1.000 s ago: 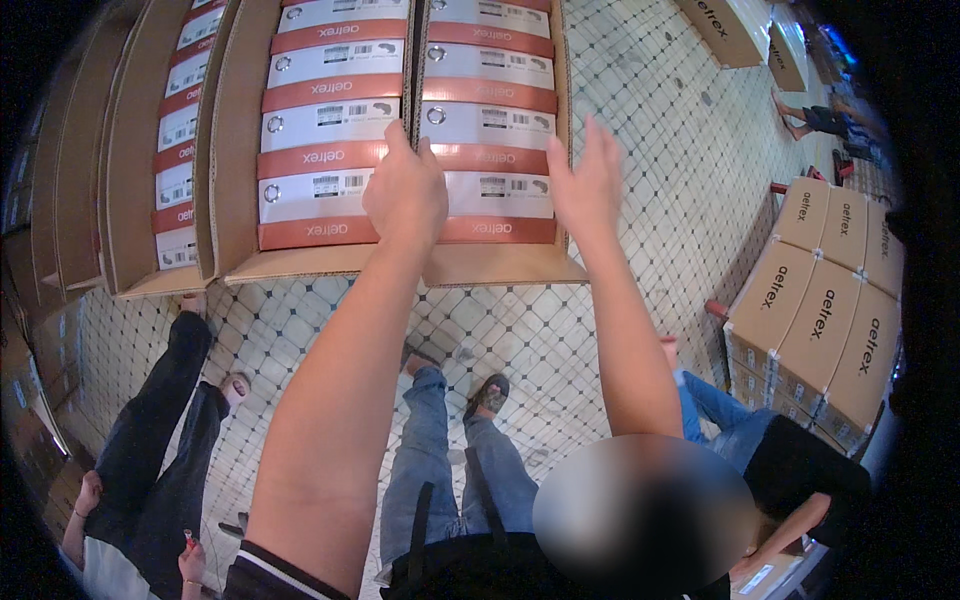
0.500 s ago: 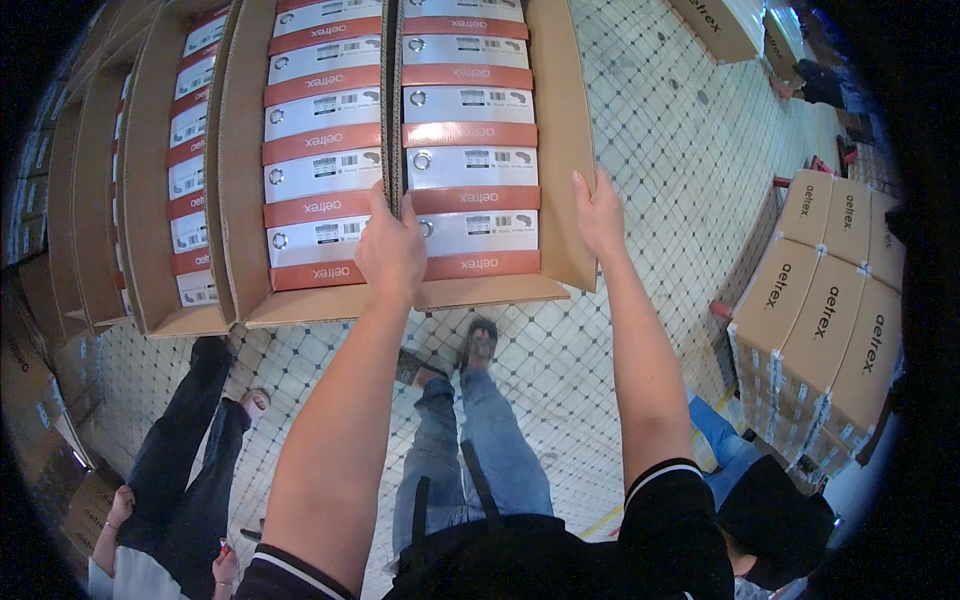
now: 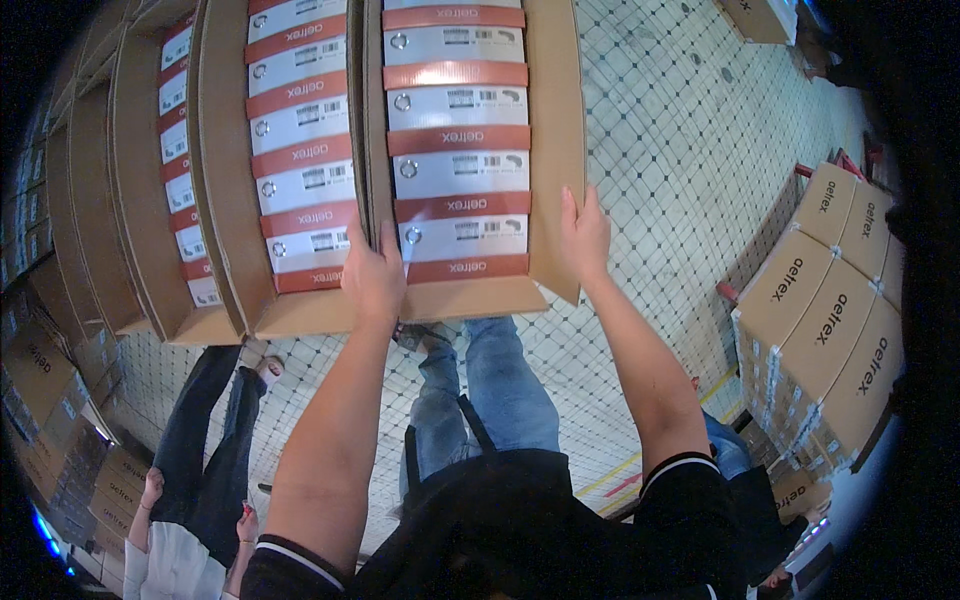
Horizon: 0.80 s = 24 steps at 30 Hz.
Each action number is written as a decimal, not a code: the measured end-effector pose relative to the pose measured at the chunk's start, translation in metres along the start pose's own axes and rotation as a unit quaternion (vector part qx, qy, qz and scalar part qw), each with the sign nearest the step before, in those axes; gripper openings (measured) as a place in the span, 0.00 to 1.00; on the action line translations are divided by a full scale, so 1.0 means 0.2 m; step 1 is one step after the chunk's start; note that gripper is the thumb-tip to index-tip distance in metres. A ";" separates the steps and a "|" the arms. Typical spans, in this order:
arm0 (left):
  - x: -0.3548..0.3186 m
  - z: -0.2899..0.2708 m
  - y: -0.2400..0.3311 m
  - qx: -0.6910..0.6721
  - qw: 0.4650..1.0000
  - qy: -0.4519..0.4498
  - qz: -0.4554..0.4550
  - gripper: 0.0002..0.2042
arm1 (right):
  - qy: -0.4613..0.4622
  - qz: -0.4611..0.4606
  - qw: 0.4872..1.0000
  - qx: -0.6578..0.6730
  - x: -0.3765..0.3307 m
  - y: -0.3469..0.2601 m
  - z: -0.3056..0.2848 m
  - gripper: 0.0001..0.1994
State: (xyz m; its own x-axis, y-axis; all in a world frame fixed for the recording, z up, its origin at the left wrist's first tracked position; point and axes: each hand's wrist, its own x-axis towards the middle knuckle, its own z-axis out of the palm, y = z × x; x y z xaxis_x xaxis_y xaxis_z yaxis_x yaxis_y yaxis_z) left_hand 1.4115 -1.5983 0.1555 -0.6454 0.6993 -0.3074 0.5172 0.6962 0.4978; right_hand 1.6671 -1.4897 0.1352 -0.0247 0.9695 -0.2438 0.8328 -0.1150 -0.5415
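Observation:
An open brown carton [image 3: 470, 299] in front of me is filled with a column of white and orange shoe boxes [image 3: 460, 240]. My left hand [image 3: 374, 272] is closed round its left flap, where this meets the flap of the neighbouring carton; the thumb points up and some fingers are hidden. On the other side, my right hand [image 3: 586, 235] grips the right flap [image 3: 556, 150], thumb on the inner face and the other fingers mostly behind the cardboard. The neighbouring open carton [image 3: 305, 315] at left holds similar shoe boxes [image 3: 305, 180].
More open cartons [image 3: 150, 200] continue the row leftward. A strapped stack of closed cartons [image 3: 815, 320] stands at right on the tiled floor [image 3: 660, 180]. One person [image 3: 200, 450] stands at lower left; another person [image 3: 745, 470] is partly visible at lower right.
The cartons sit slightly farther left and lower in view, with both hands still on the same flaps. My feet have moved forward, now largely under the carton's near edge.

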 end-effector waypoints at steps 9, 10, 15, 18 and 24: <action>0.00 0.01 0.02 0.024 0.999 -0.019 -0.042 0.22 | -0.001 0.018 1.000 0.010 0.00 -0.05 -0.02 0.13; 0.00 0.02 0.02 0.020 0.999 -0.009 -0.031 0.22 | -0.008 0.026 1.000 0.001 0.00 -0.05 -0.02 0.13; 0.00 0.04 0.01 0.051 0.998 -0.002 -0.042 0.20 | 0.000 0.017 0.999 0.030 0.01 -0.05 -0.02 0.13; -0.01 0.05 0.02 0.051 0.998 -0.007 -0.047 0.20 | -0.045 0.059 0.997 0.007 0.02 -0.11 -0.04 0.14; -0.02 0.06 0.02 0.066 0.996 -0.011 -0.058 0.20 | 0.075 -0.153 0.985 -0.042 0.16 -0.42 -0.11 0.23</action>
State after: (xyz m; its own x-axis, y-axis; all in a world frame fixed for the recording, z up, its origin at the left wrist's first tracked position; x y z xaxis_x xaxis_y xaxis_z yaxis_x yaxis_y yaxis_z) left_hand 1.4233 -1.5957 0.1494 -0.6934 0.6159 -0.3740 0.5106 0.7862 0.3480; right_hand 1.6082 -1.4446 0.1914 -0.2044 0.9779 0.0442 0.8422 0.1987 -0.5011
